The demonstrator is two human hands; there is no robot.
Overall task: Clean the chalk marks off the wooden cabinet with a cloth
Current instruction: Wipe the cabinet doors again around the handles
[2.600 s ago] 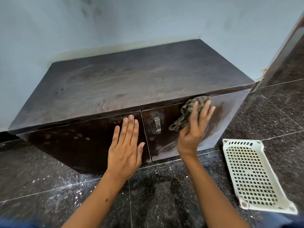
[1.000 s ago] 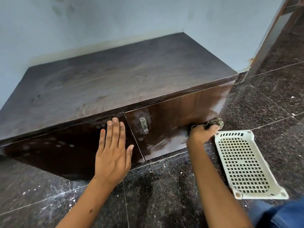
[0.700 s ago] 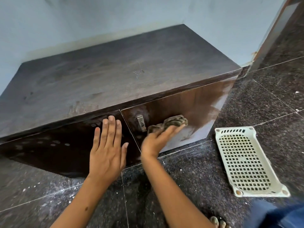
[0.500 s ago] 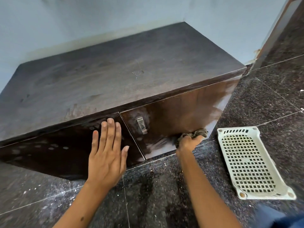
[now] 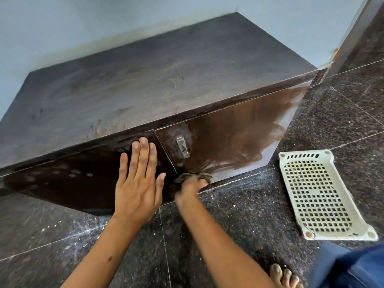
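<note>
Head view: the wooden cabinet [image 5: 166,84] fills the frame from 9 to 1 o'clock. The left hand [image 5: 138,183] lies flat on the left door [image 5: 83,183], fingers straight and together. The blurred right hand [image 5: 190,191] holds the bunched cloth [image 5: 199,176] at the bottom of the right door [image 5: 228,146], fingers curled on it. That door looks half done: wiped brown swaths, whitish haze left around the handle [image 5: 182,146] and toward 3 o'clock. Pale spots dot the left door.
</note>
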